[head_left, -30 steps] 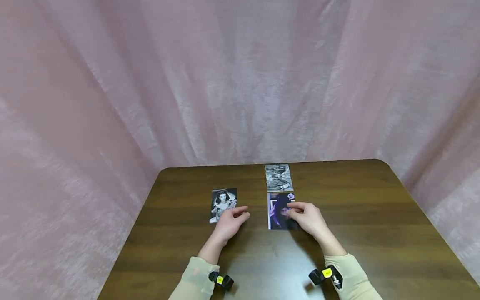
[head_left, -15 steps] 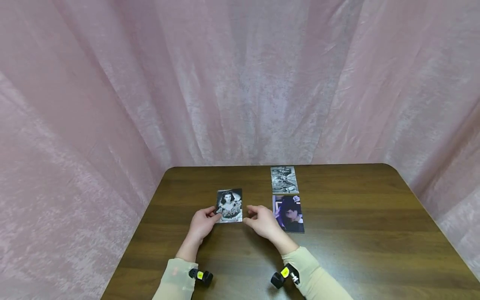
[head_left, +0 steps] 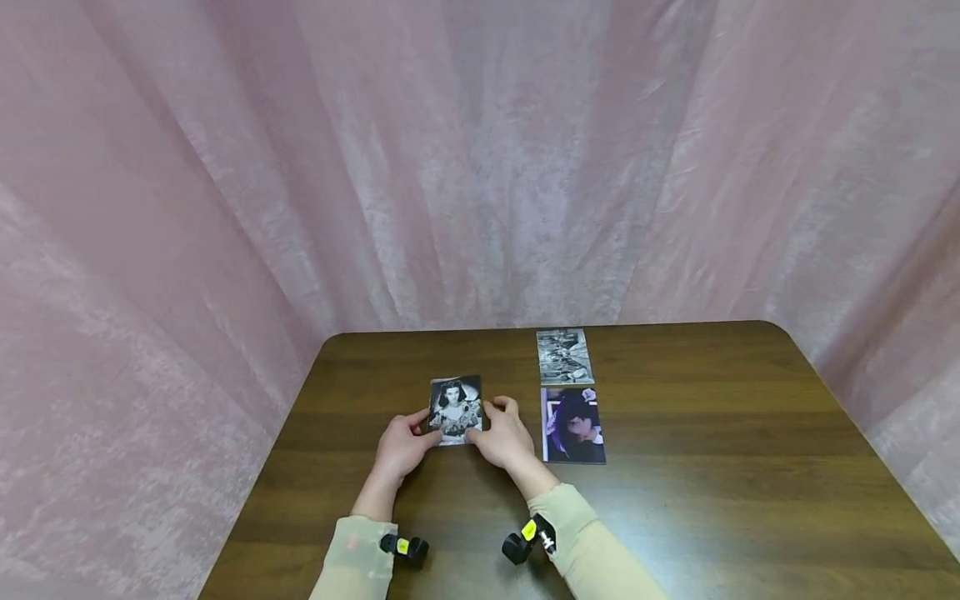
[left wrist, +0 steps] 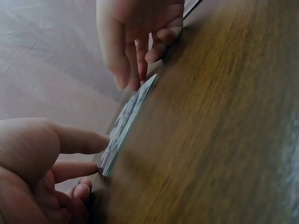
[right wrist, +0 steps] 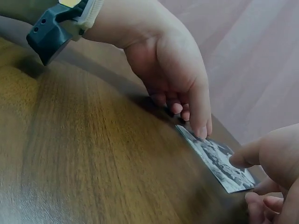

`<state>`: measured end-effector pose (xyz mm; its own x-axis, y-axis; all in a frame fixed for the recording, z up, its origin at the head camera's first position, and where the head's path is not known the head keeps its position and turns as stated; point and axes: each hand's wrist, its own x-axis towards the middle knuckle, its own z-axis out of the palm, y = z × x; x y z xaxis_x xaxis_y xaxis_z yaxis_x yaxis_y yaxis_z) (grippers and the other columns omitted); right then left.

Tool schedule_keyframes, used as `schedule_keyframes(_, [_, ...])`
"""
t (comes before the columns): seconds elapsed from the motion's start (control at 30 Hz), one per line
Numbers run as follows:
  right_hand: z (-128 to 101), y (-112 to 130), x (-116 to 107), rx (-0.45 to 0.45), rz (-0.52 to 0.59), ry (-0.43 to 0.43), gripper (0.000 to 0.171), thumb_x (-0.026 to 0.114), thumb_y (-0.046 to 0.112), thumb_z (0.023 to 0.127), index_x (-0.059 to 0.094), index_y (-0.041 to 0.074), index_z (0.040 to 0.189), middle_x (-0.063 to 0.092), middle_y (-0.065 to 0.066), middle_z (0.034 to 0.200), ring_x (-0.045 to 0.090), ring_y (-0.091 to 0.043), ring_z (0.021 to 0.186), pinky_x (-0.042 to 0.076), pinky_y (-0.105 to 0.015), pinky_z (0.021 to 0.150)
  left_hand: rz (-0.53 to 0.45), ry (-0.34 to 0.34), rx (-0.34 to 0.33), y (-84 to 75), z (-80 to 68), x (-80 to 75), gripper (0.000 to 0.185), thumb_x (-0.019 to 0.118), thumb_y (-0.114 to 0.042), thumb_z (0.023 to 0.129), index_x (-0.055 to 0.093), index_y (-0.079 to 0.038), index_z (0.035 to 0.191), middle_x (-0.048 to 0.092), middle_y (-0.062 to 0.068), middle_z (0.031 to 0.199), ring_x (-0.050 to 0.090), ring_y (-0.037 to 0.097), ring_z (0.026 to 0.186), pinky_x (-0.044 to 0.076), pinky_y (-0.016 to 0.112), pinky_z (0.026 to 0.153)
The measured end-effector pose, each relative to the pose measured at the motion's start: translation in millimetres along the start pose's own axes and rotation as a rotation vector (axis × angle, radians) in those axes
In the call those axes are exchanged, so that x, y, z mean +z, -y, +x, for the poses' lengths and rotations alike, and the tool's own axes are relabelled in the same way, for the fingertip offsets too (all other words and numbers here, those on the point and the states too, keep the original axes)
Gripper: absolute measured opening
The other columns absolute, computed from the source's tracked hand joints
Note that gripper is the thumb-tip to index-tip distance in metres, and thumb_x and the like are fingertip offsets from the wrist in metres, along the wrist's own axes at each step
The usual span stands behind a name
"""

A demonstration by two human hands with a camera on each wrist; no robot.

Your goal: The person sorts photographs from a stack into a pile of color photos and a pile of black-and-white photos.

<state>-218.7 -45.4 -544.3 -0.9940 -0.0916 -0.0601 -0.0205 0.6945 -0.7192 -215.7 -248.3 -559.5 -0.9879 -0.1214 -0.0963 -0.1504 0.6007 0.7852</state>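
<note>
A black-and-white photo card of a person in a ruffled dress (head_left: 456, 404) lies on the wooden table in front of me, and its edge looks layered in the left wrist view. My left hand (head_left: 401, 448) pinches its left side, thumb on the picture's lower corner and fingers at the edge. From the opposite side my right hand (head_left: 507, 440) holds it too, thumb at the near right corner, fingers along the right edge. In the right wrist view the card's glossy face (right wrist: 217, 161) shows between both hands.
Right of my hands lies a dark purple photo card (head_left: 573, 437). Directly beyond it, close to the table's far edge, sits a grey photo card (head_left: 565, 357). A pink curtain (head_left: 480, 167) hangs behind the wooden table (head_left: 712, 433).
My right hand has left the purple card and come leftward to the black-and-white card's right edge. My left hand has shifted from that card's lower right to its left side.
</note>
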Motion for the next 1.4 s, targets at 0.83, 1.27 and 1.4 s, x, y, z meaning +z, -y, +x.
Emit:
schedule_keyframes(0.83, [2.7,9.2,-1.5,0.071,0.338,-0.057,0.050,0.075,0.020,0.092,0.070,-0.006,0.135,0.051,-0.022,0.149,0.052,-0.042,0.136,0.042,-0.052,0.112,-0.076,0.013,-0.098,-6.0,2.6,-3.6,0.070,0.092,-0.015,0.083,0.066,-0.006,0.147,0.053,0.013,0.105,0.049,0.030,0.094,0.037,0.039,0.078])
schedule_keyframes(1.27, [-0.2,5.6,3.9,0.042,0.363,-0.064,0.048,0.078,0.013,0.089,0.072,0.005,0.136,0.077,-0.007,0.107,0.069,-0.027,0.102,0.052,-0.042,0.091,-0.038,-0.005,-0.134,-4.4,5.5,-3.1,0.075,0.092,-0.018,0.083,0.062,-0.008,0.151,0.053,0.010,0.103,0.050,0.029,0.094,0.037,0.039,0.077])
schedule_keyframes(1.4, [1.0,2.9,9.2,-0.006,0.205,-0.093,0.058,0.081,0.014,0.084,0.070,0.012,0.141,0.075,0.003,0.093,0.068,-0.020,0.086,0.052,-0.040,0.081,-0.048,-0.010,-0.134,-4.3,6.7,-3.2,0.077,0.092,-0.019,0.082,0.060,-0.006,0.152,0.053,0.009,0.102,0.050,0.029,0.095,0.037,0.039,0.078])
